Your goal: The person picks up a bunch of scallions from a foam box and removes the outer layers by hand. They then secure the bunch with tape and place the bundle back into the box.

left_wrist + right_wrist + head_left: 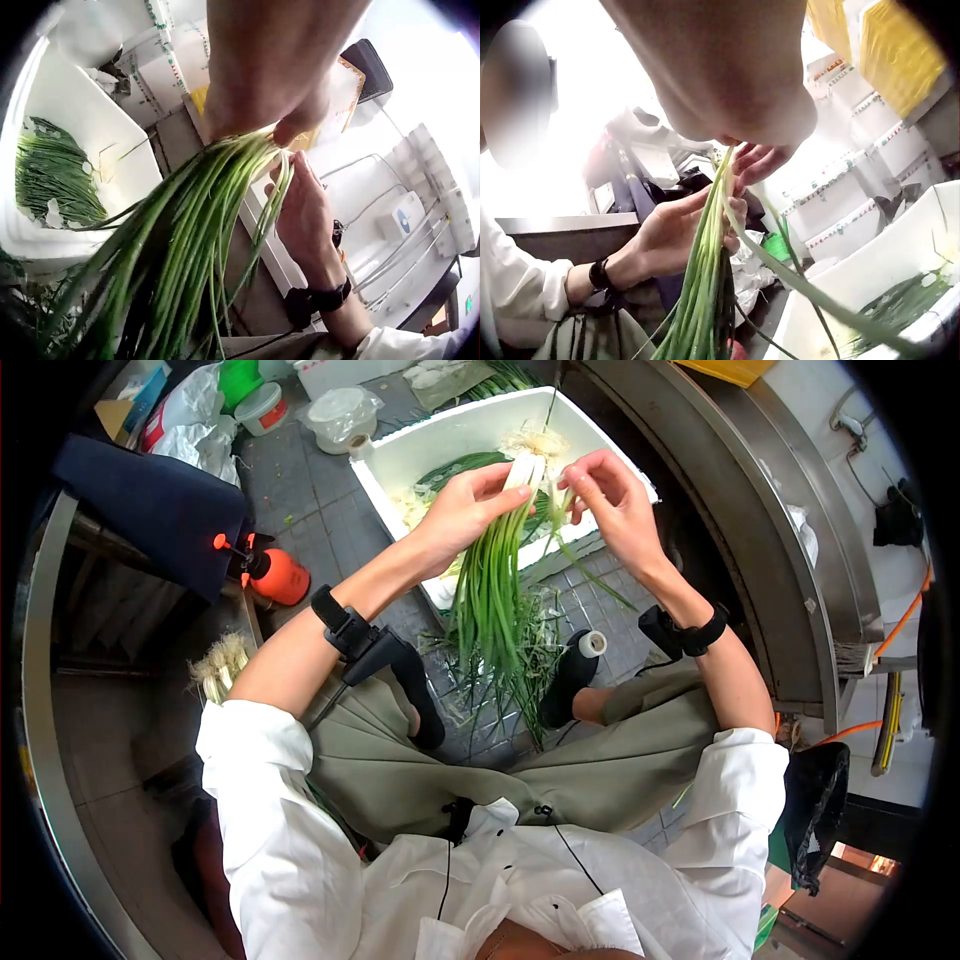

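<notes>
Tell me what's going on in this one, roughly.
A person is handling long green stalks with pale ends, which look like scallions. The left hand holds a thick bunch near its pale ends, with the green ends hanging down. The right hand pinches a few thin strands beside it. A white box in front has more greens inside, and loose green pieces lie on the floor between the feet.

Washed-out wrist views, dark curved edges.
</notes>
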Demonstrator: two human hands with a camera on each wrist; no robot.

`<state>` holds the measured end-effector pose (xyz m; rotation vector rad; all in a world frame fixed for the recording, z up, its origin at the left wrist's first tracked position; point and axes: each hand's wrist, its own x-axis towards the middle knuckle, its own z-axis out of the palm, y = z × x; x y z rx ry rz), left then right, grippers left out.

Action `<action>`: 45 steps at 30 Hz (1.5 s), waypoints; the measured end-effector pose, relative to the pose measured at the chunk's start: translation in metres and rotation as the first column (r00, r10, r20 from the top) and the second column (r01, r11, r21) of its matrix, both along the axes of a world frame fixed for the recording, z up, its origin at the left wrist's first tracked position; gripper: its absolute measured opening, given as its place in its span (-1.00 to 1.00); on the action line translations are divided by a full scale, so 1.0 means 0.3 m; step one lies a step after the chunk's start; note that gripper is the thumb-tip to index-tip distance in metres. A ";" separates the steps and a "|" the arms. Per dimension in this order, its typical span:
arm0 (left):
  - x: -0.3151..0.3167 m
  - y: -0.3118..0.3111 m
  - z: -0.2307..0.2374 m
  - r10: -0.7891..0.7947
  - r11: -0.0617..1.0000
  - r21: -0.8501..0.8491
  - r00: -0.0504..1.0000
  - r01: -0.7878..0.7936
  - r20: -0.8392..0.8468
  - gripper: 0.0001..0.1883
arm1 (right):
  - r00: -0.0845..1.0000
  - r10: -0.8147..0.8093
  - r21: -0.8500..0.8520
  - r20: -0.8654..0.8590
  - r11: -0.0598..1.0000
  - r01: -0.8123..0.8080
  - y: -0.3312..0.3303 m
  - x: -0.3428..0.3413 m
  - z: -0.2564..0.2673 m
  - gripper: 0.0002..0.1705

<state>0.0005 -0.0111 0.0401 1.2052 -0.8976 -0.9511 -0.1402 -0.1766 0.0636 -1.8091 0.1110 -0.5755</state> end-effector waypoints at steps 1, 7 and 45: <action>-0.002 0.000 0.000 0.003 1.000 0.000 1.000 -0.003 0.023 -0.52 | 0.997 0.063 0.039 -0.047 0.997 -0.061 0.005 0.000 -0.005 -0.82; -0.017 -0.011 -0.011 -0.086 0.996 -0.006 0.996 0.086 -0.025 -0.54 | 0.994 -0.064 -0.149 -0.086 0.988 0.050 -0.025 -0.004 -0.003 -0.82; -0.003 -0.005 -0.015 -0.077 0.982 0.178 0.995 0.065 0.061 -0.53 | 0.972 -0.216 -0.185 0.092 0.956 0.230 -0.039 0.021 -0.017 -0.82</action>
